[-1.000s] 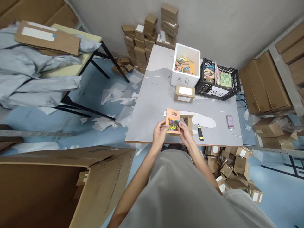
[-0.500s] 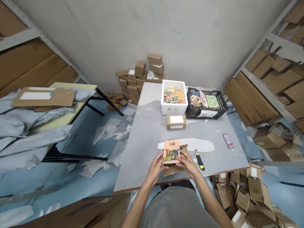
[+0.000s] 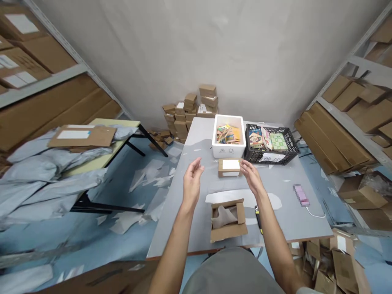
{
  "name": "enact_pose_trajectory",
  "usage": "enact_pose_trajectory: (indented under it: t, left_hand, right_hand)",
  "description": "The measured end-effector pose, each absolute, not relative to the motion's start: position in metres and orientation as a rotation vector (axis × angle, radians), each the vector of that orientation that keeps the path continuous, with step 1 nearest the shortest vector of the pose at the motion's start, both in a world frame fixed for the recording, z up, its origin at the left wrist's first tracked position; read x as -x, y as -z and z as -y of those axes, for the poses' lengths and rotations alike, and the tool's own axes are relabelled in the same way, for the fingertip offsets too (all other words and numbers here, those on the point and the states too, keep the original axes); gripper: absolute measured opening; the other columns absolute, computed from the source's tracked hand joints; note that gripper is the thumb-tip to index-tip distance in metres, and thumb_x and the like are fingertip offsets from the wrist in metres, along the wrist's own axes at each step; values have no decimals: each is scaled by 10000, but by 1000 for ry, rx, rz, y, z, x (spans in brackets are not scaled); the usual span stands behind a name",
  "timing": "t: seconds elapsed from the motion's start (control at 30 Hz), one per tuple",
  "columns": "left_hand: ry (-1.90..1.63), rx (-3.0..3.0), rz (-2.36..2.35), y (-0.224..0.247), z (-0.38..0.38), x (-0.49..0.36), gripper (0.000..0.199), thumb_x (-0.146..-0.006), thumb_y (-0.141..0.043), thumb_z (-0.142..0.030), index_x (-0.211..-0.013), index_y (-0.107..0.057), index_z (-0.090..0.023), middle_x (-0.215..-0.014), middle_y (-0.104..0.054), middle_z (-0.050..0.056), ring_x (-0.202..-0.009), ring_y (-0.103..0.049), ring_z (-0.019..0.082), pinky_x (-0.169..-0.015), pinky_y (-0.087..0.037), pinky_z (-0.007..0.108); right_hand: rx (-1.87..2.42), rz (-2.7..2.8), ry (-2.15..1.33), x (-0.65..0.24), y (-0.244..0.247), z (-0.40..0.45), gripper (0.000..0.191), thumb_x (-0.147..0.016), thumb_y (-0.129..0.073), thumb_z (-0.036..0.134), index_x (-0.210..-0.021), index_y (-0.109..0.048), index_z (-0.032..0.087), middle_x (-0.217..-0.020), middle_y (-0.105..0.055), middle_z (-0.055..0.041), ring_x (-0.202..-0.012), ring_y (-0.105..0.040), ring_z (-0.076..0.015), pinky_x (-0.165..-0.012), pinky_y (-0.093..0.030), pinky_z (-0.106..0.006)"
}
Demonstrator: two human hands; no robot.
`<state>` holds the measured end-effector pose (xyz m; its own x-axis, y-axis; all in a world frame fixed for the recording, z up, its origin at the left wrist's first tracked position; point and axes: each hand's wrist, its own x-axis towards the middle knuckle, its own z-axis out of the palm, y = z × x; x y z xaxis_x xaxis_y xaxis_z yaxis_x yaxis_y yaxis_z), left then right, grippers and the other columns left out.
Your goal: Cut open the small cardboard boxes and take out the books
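Both my hands reach over the grey table. My left hand (image 3: 192, 179) is raised with its fingers loosely apart, left of a small closed cardboard box (image 3: 224, 168) with white labels; it holds nothing. My right hand (image 3: 251, 176) is open, its fingertips at the right edge of that box; I cannot tell if they touch. Behind it stands a white foam box (image 3: 228, 152) with a jumble of colourful booklets (image 3: 235, 133) inside. Near the front edge lies an opened carton (image 3: 228, 234) with crumpled paper (image 3: 224, 216) in it. My right forearm partly covers a black-and-yellow utility knife (image 3: 258, 218).
A black plastic crate (image 3: 284, 157) with books stands right of the foam box. A phone (image 3: 301, 195) with a white cable lies at the table's right. Grey parcels (image 3: 52, 167) cover a side table at left. Shelves with cartons (image 3: 324, 139) stand at right; scrap boxes (image 3: 343, 261) lie below.
The orange booklet has left my hands, and the booklets in the foam box lie differently. Both hands have moved forward and apart. The opened carton beneath is now uncovered.
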<state>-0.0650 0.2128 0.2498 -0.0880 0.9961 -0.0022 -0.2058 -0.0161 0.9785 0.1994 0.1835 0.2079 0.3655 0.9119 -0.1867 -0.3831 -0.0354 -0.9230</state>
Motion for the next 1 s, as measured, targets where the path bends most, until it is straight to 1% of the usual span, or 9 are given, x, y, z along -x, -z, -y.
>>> enact_pose_trajectory:
  t: [0.07, 0.2, 0.27, 0.33, 0.57, 0.7, 0.8, 0.9, 1.0]
  left_hand:
    - [-1265, -933, -1252, -206, -187, 86, 428, -970, -779, -464, -1357, -762, -281, -1617, -694, 108, -1664, -507, 322, -1416, -358, 474]
    - [-1029, -657, -1476, -114, -117, 123, 328, -939, -806, -462, -1180, -776, -243, -1498, -758, 155, -1578, -608, 351, -1381, -420, 510]
    - [-898, -487, -1522, -85, -83, 132, 275, -918, -841, -410, -1106, -763, -225, -1367, -811, 172, -1482, -692, 357, -1348, -467, 528]
    - [-805, -417, -1528, -71, -55, 133, 256, -931, -849, -379, -1101, -760, -209, -1302, -829, 178, -1411, -739, 343, -1319, -500, 531]
    - [-714, -418, -1440, -65, -39, 95, 235, -1002, -780, -341, -1180, -754, -189, -1425, -786, 175, -1359, -752, 277, -1277, -521, 474]
    - [-677, -508, -1401, -67, -47, 79, 300, -937, -856, -362, -1151, -764, -174, -1331, -809, 192, -1392, -726, 311, -1275, -513, 498]
    - [-695, -571, -1384, -74, -42, 77, 346, -934, -850, -374, -1197, -769, -164, -1411, -781, 217, -1427, -703, 332, -1279, -512, 517]
    - [-697, -655, -1330, -83, -30, 77, 451, -937, -840, -469, -1270, -768, -174, -1500, -746, 214, -1463, -683, 348, -1274, -526, 530]
    - [-663, -761, -1268, -91, -20, 69, 593, -888, -864, -609, -1303, -777, -194, -1518, -747, 195, -1481, -674, 369, -1269, -541, 541]
  right_hand:
    - [1328, 514, -1156, -213, -170, -145, 588, -678, -967, 578, -1156, -848, 257, -1470, -781, -121, -1446, -674, -315, -1246, -527, -494]
    - [1654, 330, -1229, -233, -103, -56, 537, -556, -969, 586, -946, -821, 248, -1167, -829, -120, -1184, -738, -314, -1082, -571, -475]
    - [1732, 292, -1280, -235, -83, -22, 509, -548, -955, 597, -879, -785, 250, -1028, -814, -97, -1067, -737, -298, -1021, -572, -468]
    - [1770, 274, -1326, -234, -72, 1, 490, -558, -949, 589, -865, -774, 249, -984, -806, -85, -1015, -734, -280, -1001, -567, -453]
    - [1817, 355, -1432, -227, -57, 6, 410, -667, -889, 541, -925, -805, 233, -1110, -839, -67, -1067, -725, -233, -1034, -536, -383]
    - [1804, 474, -1468, -225, -57, 0, 334, -725, -855, 510, -901, -812, 229, -1103, -847, -50, -1099, -704, -235, -1072, -514, -393]
    - [1774, 527, -1449, -228, -62, 9, 334, -740, -848, 511, -909, -823, 223, -1143, -850, -59, -1135, -695, -243, -1094, -503, -397]
    - [1741, 542, -1401, -234, -70, 31, 380, -740, -864, 550, -943, -832, 230, -1206, -856, -71, -1190, -705, -267, -1116, -510, -412]
    - [1725, 534, -1333, -242, -76, 64, 456, -725, -898, 624, -988, -847, 255, -1262, -860, -75, -1273, -711, -308, -1144, -527, -443]
